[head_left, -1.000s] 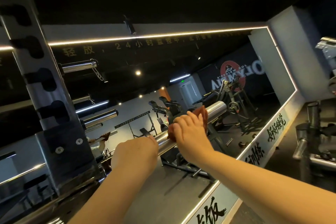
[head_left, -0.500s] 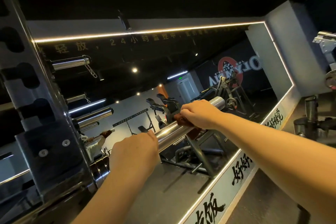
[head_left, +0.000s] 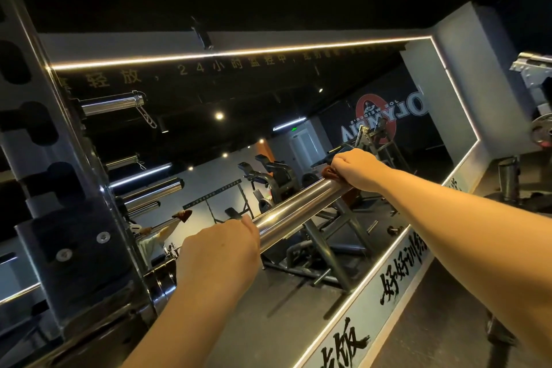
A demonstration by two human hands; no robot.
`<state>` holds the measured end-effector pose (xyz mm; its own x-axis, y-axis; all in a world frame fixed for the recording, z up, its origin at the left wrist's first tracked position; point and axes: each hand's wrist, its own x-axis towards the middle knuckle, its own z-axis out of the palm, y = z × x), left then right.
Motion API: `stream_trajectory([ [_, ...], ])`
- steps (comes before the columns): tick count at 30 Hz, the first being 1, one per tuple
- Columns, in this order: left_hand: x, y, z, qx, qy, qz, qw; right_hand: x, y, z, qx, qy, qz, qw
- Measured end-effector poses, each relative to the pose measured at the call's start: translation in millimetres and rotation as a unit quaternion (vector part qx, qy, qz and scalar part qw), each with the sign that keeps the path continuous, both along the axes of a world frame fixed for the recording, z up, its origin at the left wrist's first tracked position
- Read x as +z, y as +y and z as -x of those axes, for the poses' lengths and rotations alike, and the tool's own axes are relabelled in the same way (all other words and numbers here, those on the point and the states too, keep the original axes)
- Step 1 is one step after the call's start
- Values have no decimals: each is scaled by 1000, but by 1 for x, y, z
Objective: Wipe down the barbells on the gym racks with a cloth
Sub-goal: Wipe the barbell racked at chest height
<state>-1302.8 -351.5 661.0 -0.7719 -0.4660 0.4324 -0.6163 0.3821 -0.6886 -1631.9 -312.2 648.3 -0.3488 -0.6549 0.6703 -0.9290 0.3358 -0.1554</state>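
A shiny chrome barbell sleeve runs from the rack at lower left up toward the right. My left hand grips the sleeve near its inner collar. My right hand is curled over the far end of the sleeve, and grips a reddish-brown cloth wrapped round the metal. Only a small edge of the cloth shows under my fingers. The tip of the bar is hidden by that hand.
The dark steel rack upright with cut-out hooks stands at the left. A wall mirror with a lit border faces me and reflects gym machines and other bars. A weight machine stands at the far right.
My right hand has slid the cloth outward along the sleeve, from its middle to its far end. My left hand has kept its grip near the collar.
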Motion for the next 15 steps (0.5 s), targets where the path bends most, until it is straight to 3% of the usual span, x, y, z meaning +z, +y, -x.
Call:
stream_trajectory([
  [2, -1, -3, 3, 3, 5, -6, 1000, -7, -5, 1, -10, 24, 36, 999],
  [4, -2, -8, 6, 8, 23, -20, 1000, -20, -8, -1, 37, -33, 149, 988],
  [7, -2, -11, 9, 10, 44, -18, 999, -50, -10, -17, 108, -146, 330, 926],
  [10, -3, -16, 10, -5, 64, -39, 997, -73, -19, -48, 130, -243, 359, 892],
  [13, -3, -17, 11, -5, 60, -39, 997, -67, -27, -81, 163, -388, 372, 827],
  [15, -1, -12, 11, -32, 77, -39, 996, -50, -32, -87, 143, -436, 363, 811],
])
